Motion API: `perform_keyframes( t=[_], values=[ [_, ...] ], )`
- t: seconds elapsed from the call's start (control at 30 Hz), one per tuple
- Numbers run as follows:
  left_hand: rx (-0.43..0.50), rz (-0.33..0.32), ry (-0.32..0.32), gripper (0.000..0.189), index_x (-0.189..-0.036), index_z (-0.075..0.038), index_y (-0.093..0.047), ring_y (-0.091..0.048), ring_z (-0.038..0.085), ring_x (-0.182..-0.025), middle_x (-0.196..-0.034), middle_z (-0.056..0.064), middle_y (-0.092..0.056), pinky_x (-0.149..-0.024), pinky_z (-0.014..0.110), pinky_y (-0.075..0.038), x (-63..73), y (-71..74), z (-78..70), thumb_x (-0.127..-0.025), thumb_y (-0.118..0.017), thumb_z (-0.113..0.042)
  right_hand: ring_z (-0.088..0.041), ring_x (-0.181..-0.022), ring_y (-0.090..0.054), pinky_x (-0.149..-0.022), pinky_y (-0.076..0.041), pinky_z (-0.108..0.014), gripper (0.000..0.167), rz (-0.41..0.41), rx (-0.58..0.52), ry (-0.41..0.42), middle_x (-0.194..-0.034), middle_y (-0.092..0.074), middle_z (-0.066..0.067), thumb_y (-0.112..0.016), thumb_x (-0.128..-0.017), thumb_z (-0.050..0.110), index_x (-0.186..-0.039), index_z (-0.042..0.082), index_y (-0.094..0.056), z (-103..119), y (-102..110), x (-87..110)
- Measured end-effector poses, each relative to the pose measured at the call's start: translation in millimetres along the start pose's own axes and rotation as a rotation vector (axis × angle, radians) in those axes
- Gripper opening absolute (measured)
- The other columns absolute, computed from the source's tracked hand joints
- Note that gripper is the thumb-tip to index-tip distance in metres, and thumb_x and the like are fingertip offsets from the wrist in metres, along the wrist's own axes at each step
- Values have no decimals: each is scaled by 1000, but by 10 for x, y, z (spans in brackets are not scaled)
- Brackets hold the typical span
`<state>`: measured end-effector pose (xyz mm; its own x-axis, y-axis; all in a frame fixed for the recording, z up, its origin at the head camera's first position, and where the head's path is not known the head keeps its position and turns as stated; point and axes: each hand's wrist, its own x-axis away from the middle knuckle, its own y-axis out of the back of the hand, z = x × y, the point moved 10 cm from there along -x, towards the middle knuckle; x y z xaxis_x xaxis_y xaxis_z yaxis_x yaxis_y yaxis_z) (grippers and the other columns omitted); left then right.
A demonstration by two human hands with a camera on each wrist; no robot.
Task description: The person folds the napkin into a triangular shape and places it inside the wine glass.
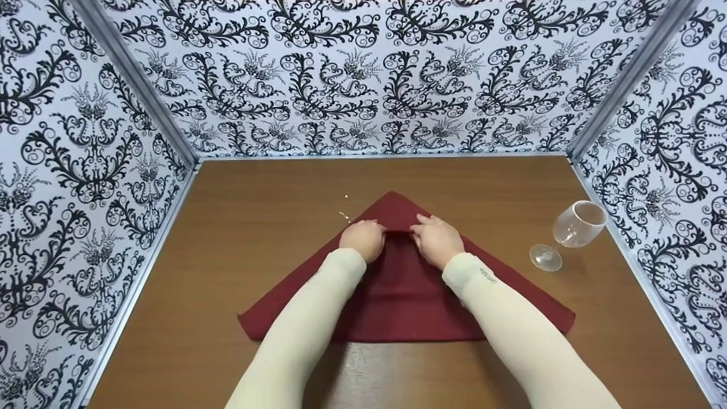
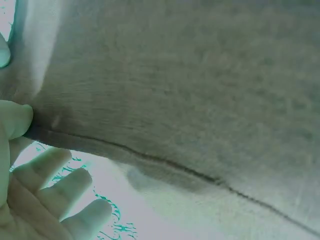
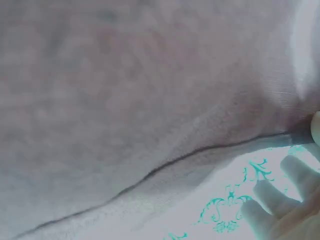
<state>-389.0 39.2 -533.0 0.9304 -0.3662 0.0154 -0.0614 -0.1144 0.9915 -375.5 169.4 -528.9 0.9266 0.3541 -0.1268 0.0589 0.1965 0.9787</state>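
A dark red cloth napkin (image 1: 397, 318), folded into a triangle, lies on the table with its point toward the back wall. My left hand (image 1: 363, 238) pinches a raised edge of its upper layer just below the point. In the left wrist view the thumb (image 2: 17, 117) presses on the cloth while the other fingers (image 2: 80, 185) spread below the edge. A short way to the right, my right hand (image 1: 437, 241) pinches the same edge. Its fingers (image 3: 267, 205) fan out under the cloth in the right wrist view, the thumb mostly out of frame.
A clear stemmed wine glass (image 1: 579, 224) stands to the right of the napkin. Small light specks (image 1: 345, 216) show on the brown wooden table (image 1: 238, 227) left of the napkin's point. Patterned black-and-white walls (image 1: 363, 79) enclose the back and both sides.
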Motion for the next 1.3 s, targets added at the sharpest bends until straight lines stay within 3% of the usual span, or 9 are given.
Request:
perform_keyframes(
  t=[0.33,0.57,0.83,1.3],
  values=[
    [-5,91,52,30,-131,-25,-77,-69,30,-126,-144,2,-68,-107,44,-54,-29,-174,52,-103,-65,-30,-47,-145,-49,-116,-46,-55,39,218,-1,-85,-159,-52,-14,-60,-107,25,-145,18,-66,-171,-333,-33],
    [3,100,106,31,-124,-13,-78,-71,34,-119,-130,11,-75,-104,47,-56,-16,-199,80,-106,-61,-31,-48,-147,-46,-114,-47,-55,43,272,-2,-84,-160,-49,-17,-58,-108,23,-150,17,-61,-167,-370,-25],
    [46,70,125,50,-142,1,-64,-70,37,-121,-130,17,-74,-105,48,-55,-44,-226,121,-114,-43,-35,-46,-149,-45,-117,-44,-55,43,286,10,-92,-162,-48,-18,-56,-109,24,-151,17,-59,-166,-393,-14],
    [32,41,101,48,-135,-1,-70,-74,38,-109,-119,18,-77,-96,50,-59,-75,-266,136,-113,-45,-36,-47,-145,-49,-113,-48,-55,42,270,47,-68,-159,-51,-18,-55,-109,24,-149,15,-61,-140,-393,-23]
  ],
)
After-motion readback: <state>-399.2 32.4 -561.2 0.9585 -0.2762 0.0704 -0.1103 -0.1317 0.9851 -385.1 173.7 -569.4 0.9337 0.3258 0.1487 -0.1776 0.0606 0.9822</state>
